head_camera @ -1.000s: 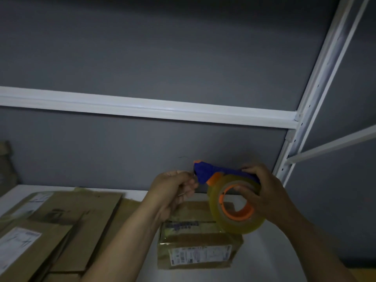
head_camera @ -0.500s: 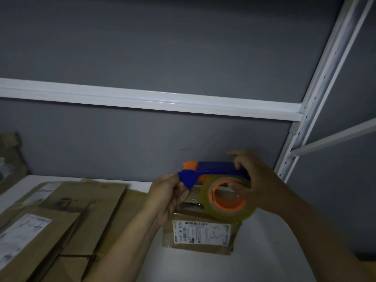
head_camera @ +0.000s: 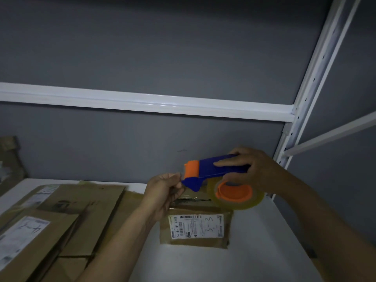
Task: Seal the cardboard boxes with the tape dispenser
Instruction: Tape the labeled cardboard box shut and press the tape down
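Note:
A blue and orange tape dispenser (head_camera: 205,171) with a roll of clear tape (head_camera: 236,195) is held in the air above a small cardboard box (head_camera: 195,226). My right hand (head_camera: 254,171) grips the dispenser's blue body and the roll from the right. My left hand (head_camera: 164,192) pinches the loose tape end at the dispenser's blue front tip. The box stands on the white shelf (head_camera: 254,251) and shows a white printed label on its front. Its top is partly hidden behind my hands and the roll.
Several flattened cardboard boxes (head_camera: 67,216) with white labels lie stacked at the left of the shelf. A white shelf beam (head_camera: 142,101) runs across above, and a white upright post (head_camera: 317,66) stands at the right. A grey wall lies behind.
The dispenser has tipped, its front end now lower toward my left hand. My left hand moved to the blue tip and pinches the tape end there. The box's labelled front came into view.

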Demonstrator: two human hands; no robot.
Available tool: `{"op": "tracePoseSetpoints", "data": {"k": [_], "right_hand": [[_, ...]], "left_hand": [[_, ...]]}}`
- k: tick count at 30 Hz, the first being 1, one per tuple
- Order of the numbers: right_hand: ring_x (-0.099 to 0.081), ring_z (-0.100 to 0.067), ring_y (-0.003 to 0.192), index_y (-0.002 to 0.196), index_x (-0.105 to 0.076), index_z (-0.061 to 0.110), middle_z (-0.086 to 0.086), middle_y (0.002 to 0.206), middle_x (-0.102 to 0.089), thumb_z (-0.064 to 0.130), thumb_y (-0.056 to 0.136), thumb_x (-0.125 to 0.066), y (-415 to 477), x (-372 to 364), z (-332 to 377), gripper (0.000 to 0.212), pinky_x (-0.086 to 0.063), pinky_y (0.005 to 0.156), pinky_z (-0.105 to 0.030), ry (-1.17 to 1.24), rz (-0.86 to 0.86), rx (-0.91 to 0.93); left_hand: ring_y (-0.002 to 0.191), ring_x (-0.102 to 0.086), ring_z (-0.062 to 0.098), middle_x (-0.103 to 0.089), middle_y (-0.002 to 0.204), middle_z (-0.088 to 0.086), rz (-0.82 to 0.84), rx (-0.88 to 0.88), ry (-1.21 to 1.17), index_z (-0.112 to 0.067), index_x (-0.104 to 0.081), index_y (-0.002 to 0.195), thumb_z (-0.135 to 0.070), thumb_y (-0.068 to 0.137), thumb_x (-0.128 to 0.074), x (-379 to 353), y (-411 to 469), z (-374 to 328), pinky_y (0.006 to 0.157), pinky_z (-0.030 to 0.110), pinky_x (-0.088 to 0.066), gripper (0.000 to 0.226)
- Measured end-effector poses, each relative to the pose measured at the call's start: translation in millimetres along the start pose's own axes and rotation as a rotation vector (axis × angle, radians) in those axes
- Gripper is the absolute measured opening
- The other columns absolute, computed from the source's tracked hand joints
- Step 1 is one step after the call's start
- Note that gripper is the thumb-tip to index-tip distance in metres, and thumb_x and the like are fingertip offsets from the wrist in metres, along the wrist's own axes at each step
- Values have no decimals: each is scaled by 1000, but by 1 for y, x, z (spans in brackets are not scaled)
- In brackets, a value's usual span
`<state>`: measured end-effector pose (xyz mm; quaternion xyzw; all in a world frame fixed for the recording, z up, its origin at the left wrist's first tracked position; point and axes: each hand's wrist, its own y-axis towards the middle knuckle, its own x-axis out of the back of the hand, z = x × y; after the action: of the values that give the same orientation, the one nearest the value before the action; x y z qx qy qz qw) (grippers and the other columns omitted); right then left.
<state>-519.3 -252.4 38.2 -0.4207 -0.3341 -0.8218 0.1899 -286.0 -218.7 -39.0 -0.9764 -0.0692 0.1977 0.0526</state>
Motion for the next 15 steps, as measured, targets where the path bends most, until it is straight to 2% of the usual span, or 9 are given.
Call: {"op": "tracePoseSetpoints", "data": {"k": [2,5,7,11,15], "right_hand": [[-55,-3,90,99,-61,56,13,100,-58,64,64,-66,-2,1,-2,36,-46,72,-16,-16,-10,10],[-56,-5,91,102,-62,50,10,101,-59,72,63,-62,-6,0,-6,45,-48,72,-17,-15,-29,34],[-56,-4,92,102,-61,50,9,102,-60,70,63,-61,-7,2,-6,43,-47,73,-15,-12,-30,24],[-56,-3,93,101,-63,48,11,102,-60,66,63,-63,-10,5,-6,42,-47,72,-12,-21,-31,17],[-57,-5,91,96,-66,50,11,99,-61,64,61,-67,-19,18,-10,38,-45,68,-11,-35,-61,-12]], "left_hand": [[80,-64,25,-63,74,14,-15,0,2,-8,-52,64,-5,95,-53,-3,0,1,73,32,-54,31],[76,-61,24,-58,70,11,-40,9,-31,-8,-51,64,-4,95,-53,-7,2,2,75,34,-53,31],[73,-57,24,-55,67,10,-50,5,-42,-9,-51,64,-3,94,-52,-6,3,2,75,34,-51,31],[57,-48,18,-50,59,6,-61,-5,-39,-9,-51,65,-5,93,-54,-3,7,4,63,32,-43,28],[52,-43,14,-46,54,2,-118,-10,-81,-11,-53,70,-4,94,-54,2,13,4,60,30,-40,25]]}}
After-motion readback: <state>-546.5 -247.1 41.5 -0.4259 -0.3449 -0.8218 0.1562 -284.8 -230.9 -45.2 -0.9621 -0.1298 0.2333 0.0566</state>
